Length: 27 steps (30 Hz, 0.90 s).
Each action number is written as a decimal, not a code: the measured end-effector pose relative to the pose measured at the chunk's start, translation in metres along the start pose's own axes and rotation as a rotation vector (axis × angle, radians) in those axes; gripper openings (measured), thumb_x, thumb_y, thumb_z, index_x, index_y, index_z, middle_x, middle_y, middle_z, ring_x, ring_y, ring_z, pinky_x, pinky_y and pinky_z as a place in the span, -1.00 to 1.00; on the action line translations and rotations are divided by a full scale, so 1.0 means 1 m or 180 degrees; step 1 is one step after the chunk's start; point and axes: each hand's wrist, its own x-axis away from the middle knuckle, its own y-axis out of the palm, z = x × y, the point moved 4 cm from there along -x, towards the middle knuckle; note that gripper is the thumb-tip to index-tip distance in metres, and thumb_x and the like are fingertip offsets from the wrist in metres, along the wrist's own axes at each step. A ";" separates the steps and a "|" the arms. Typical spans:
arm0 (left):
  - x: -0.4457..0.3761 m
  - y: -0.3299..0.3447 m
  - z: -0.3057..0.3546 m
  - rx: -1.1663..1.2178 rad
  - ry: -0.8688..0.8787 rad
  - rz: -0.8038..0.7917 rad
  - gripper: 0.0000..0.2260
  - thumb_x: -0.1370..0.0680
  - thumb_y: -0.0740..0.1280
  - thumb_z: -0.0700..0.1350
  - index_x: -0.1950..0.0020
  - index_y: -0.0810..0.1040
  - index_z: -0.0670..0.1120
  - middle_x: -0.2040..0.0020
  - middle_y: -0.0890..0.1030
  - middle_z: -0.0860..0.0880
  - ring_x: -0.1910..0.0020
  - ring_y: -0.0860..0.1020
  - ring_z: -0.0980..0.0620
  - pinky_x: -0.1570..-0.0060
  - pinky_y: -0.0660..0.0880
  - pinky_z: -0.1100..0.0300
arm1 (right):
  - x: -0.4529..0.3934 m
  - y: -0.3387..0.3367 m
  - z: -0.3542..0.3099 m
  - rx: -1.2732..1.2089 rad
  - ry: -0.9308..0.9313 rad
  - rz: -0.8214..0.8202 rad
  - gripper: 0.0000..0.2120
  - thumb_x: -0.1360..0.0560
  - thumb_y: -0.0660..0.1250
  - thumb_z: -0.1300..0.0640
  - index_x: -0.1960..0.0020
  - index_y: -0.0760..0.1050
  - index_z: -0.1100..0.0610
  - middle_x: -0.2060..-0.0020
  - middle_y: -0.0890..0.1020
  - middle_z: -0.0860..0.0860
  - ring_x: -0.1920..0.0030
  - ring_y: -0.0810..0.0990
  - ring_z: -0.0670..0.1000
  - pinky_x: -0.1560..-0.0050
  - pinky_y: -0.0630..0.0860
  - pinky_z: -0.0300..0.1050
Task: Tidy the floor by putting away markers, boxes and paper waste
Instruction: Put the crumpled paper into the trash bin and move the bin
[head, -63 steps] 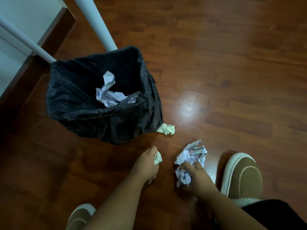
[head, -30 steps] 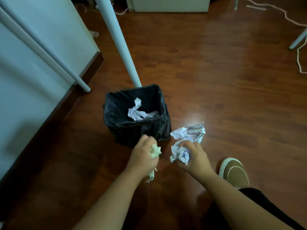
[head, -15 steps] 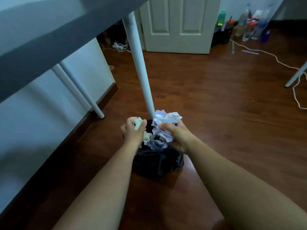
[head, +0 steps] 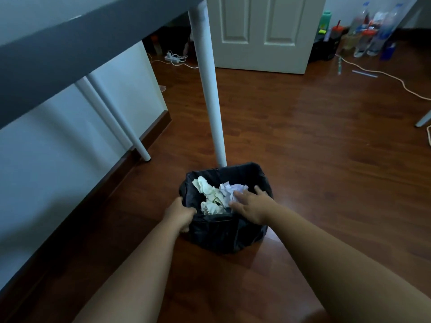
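Observation:
A small bin lined with a black bag (head: 235,234) stands on the wooden floor at the foot of a white table leg (head: 210,89). Crumpled paper (head: 214,194) lies inside it, cream pieces on the left and a whitish-lilac wad (head: 231,188) on the right. My left hand (head: 179,215) grips the bin's left rim, fingers curled over the bag's edge. My right hand (head: 250,203) hovers over the bin's right side with fingers spread, holding nothing, its fingertips near the lilac wad.
A grey table edge (head: 70,47) and a second white leg (head: 116,117) run along the wall on the left. A white door (head: 263,31) stands at the back, with bottles (head: 370,31) on the floor at the far right. A cord (head: 384,75) trails across the floor.
Both hands brought the paper wads up from the floor and let them go into the bin. My left hand has moved to the bin's rim; my right hand has opened above it.

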 end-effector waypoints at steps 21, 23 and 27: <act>0.157 -0.019 -0.145 0.1757 -0.0404 0.0034 -0.60 -0.55 0.23 -0.41 -0.35 0.47 -0.13 -0.14 0.56 -0.14 -0.06 0.58 -0.08 0.23 0.58 0.17 | 0.116 0.030 -0.047 -0.2129 0.0752 0.0346 -0.85 -0.48 0.20 0.28 0.08 0.49 0.35 0.25 0.55 0.17 0.08 0.60 0.29 -0.01 0.58 0.19; 0.182 -0.036 -0.160 0.1690 -0.0410 0.0099 -0.63 -0.54 0.25 -0.40 -0.32 0.49 -0.14 -0.15 0.57 -0.15 -0.06 0.59 -0.11 0.25 0.58 0.17 | 0.132 0.022 -0.070 -0.1991 0.0576 0.0329 -0.86 -0.47 0.20 0.29 0.27 0.40 0.25 0.36 0.49 0.11 0.16 0.59 0.25 0.01 0.58 0.17; 0.244 -0.060 -0.186 0.1241 -0.0432 0.0096 -0.74 -0.53 0.31 -0.27 -0.19 0.53 -0.07 0.02 0.64 -0.11 0.09 0.63 -0.09 0.15 0.58 0.10 | 0.161 0.012 -0.111 -0.1780 0.0345 0.0284 -0.92 -0.46 0.20 0.31 0.20 0.44 0.28 0.28 0.54 0.19 0.14 0.60 0.27 0.00 0.58 0.21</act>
